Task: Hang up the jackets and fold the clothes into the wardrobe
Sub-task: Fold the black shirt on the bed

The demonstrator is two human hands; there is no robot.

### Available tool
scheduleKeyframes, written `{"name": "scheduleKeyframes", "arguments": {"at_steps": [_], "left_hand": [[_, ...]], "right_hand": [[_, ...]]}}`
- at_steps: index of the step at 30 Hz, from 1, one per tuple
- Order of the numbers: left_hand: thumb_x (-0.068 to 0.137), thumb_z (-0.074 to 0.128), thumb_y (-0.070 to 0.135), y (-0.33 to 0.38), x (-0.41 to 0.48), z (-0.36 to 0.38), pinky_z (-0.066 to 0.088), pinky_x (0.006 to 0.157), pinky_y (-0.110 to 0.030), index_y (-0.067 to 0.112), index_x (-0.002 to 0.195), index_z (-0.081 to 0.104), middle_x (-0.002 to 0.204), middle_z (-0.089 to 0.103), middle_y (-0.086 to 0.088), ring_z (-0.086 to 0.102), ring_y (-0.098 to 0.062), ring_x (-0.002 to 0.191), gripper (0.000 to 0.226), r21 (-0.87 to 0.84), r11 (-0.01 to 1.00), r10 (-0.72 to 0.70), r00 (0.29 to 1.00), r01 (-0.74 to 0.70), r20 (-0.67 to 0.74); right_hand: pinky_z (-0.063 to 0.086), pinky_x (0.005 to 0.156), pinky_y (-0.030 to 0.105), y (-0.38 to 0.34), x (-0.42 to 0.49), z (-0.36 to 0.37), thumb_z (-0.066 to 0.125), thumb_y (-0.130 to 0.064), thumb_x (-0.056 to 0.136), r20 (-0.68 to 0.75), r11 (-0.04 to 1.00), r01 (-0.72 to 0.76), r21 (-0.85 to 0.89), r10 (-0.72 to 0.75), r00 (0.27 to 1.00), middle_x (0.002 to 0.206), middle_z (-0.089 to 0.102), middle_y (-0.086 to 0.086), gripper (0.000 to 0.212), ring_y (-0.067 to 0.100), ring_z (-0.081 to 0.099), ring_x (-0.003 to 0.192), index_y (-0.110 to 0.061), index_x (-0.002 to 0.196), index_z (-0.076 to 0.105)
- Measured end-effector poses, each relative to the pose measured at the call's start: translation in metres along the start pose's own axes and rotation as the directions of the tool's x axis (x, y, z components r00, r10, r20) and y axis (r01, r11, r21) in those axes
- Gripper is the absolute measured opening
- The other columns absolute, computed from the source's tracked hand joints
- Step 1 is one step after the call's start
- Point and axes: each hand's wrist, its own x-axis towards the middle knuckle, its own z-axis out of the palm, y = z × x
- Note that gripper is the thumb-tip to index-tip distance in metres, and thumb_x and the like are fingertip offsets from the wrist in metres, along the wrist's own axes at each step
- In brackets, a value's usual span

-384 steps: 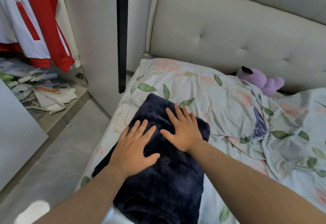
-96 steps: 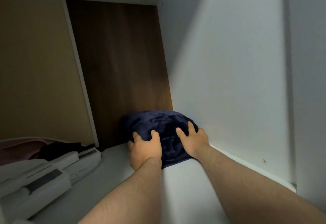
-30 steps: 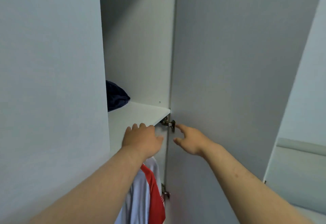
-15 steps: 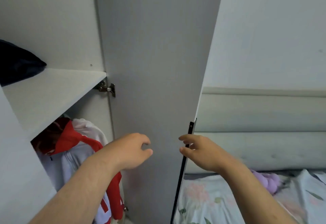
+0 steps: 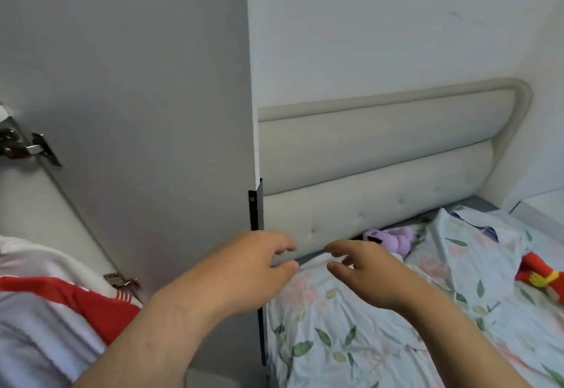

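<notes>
My left hand (image 5: 244,268) and my right hand (image 5: 366,271) hover side by side in front of me with loosely curled fingers, holding nothing. The left one is in front of the open wardrobe door (image 5: 146,113) and its black edge handle (image 5: 255,209). A red and white jacket (image 5: 61,296) hangs inside the wardrobe at the lower left. A red garment (image 5: 540,274) lies on the bed at the far right, partly cut off by the frame edge. The folded navy garment is out of view.
The bed with a floral leaf-print sheet (image 5: 381,326) fills the lower right, backed by a beige padded headboard (image 5: 381,158). A purple plush toy (image 5: 393,239) sits against the headboard. Door hinges (image 5: 24,146) show at the left.
My view has swung right and down from the wardrobe shelf toward the bed. Both hands have moved rightward past the door's edge, still holding nothing. The navy garment has left the view.
</notes>
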Motion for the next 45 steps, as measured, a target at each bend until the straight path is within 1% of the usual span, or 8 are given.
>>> {"name": "scheduleKeyframes", "arguments": {"at_steps": [7, 10, 14, 21, 29, 32, 41, 45], "left_hand": [[0.099, 0.049, 0.046, 0.040, 0.063, 0.008, 0.044, 0.101, -0.026, 0.038, 0.136, 0.054, 0.134, 0.056, 0.020, 0.052, -0.001, 0.121, 0.038, 0.051, 0.981, 0.184, 0.979, -0.189, 0.085], [0.099, 0.048, 0.043, 0.053, 0.085, 0.015, 0.045, 0.097, -0.026, 0.035, 0.129, 0.058, 0.127, 0.061, 0.018, 0.055, -0.002, 0.115, 0.032, 0.101, 0.956, 0.263, 0.957, -0.275, 0.118], [0.099, 0.048, 0.046, 0.058, 0.115, 0.032, 0.042, 0.099, -0.023, 0.037, 0.134, 0.055, 0.134, 0.057, 0.020, 0.053, -0.002, 0.121, 0.037, 0.117, 0.931, 0.327, 0.931, -0.347, 0.160], [0.096, 0.045, 0.054, 0.067, 0.158, 0.058, 0.038, 0.104, -0.022, 0.041, 0.138, 0.049, 0.141, 0.049, 0.025, 0.047, 0.001, 0.128, 0.044, 0.143, 0.862, 0.444, 0.860, -0.486, 0.250], [0.099, 0.045, 0.050, 0.108, 0.163, 0.114, 0.035, 0.095, -0.016, 0.046, 0.137, 0.046, 0.140, 0.045, 0.029, 0.046, 0.004, 0.125, 0.039, -0.029, 0.748, 0.623, 0.687, -0.663, 0.375], [0.098, 0.046, 0.050, 0.127, 0.156, 0.140, 0.037, 0.101, -0.018, 0.046, 0.136, 0.048, 0.141, 0.045, 0.029, 0.046, 0.005, 0.125, 0.038, -0.091, 0.699, 0.671, 0.607, -0.709, 0.427], [0.098, 0.046, 0.054, 0.212, 0.098, 0.177, 0.038, 0.100, -0.019, 0.055, 0.117, 0.038, 0.134, 0.048, 0.029, 0.046, 0.005, 0.114, 0.020, -0.202, 0.512, 0.781, 0.355, -0.835, 0.514], [0.098, 0.044, 0.054, 0.256, 0.059, 0.202, 0.037, 0.100, -0.017, 0.052, 0.130, 0.043, 0.141, 0.045, 0.028, 0.045, 0.005, 0.125, 0.032, -0.188, 0.429, 0.795, 0.271, -0.883, 0.543]], "right_hand": [[0.040, 0.089, 0.018, 0.038, -0.005, -0.033, 0.050, -0.041, 0.100, -0.090, 0.992, -0.123, -0.021, 0.121, 0.989, 0.138, 0.056, -0.015, 0.041, 0.003, 0.055, 0.118, -0.032, 0.140, 0.053], [0.043, 0.093, 0.023, 0.059, -0.019, -0.041, 0.049, -0.040, 0.100, -0.136, 0.978, -0.209, -0.001, 0.207, 0.969, 0.137, 0.056, -0.017, 0.040, 0.004, 0.055, 0.118, -0.034, 0.140, 0.052], [0.044, 0.102, 0.029, 0.086, -0.046, -0.045, 0.048, -0.045, 0.100, -0.156, 0.939, -0.342, 0.039, 0.344, 0.926, 0.140, 0.055, -0.016, 0.043, 0.006, 0.053, 0.124, -0.034, 0.141, 0.051], [0.046, 0.095, 0.026, 0.096, -0.101, -0.050, 0.048, -0.043, 0.100, -0.212, 0.845, -0.523, 0.116, 0.535, 0.818, 0.133, 0.057, -0.015, 0.043, 0.007, 0.055, 0.116, -0.038, 0.143, 0.042], [0.046, 0.102, 0.032, 0.087, -0.181, -0.028, 0.046, -0.050, 0.100, -0.176, 0.602, -0.782, 0.162, 0.797, 0.577, 0.143, 0.051, -0.013, 0.061, 0.012, 0.052, 0.126, -0.041, 0.154, 0.018], [0.047, 0.099, 0.032, 0.081, -0.218, -0.013, 0.047, -0.050, 0.099, -0.185, 0.497, -0.844, 0.201, 0.866, 0.465, 0.142, 0.051, -0.014, 0.062, 0.012, 0.054, 0.122, -0.041, 0.153, 0.019], [0.044, 0.104, 0.030, 0.049, -0.347, 0.017, 0.050, -0.044, 0.099, -0.137, 0.223, -0.899, 0.377, 0.973, 0.184, 0.145, 0.050, -0.010, 0.058, 0.012, 0.051, 0.128, -0.037, 0.152, 0.028], [0.041, 0.107, 0.028, 0.047, -0.404, 0.030, 0.048, -0.044, 0.100, -0.153, 0.151, -0.882, 0.446, 0.984, 0.091, 0.149, 0.046, -0.010, 0.058, 0.011, 0.046, 0.133, -0.036, 0.154, 0.027]]}}
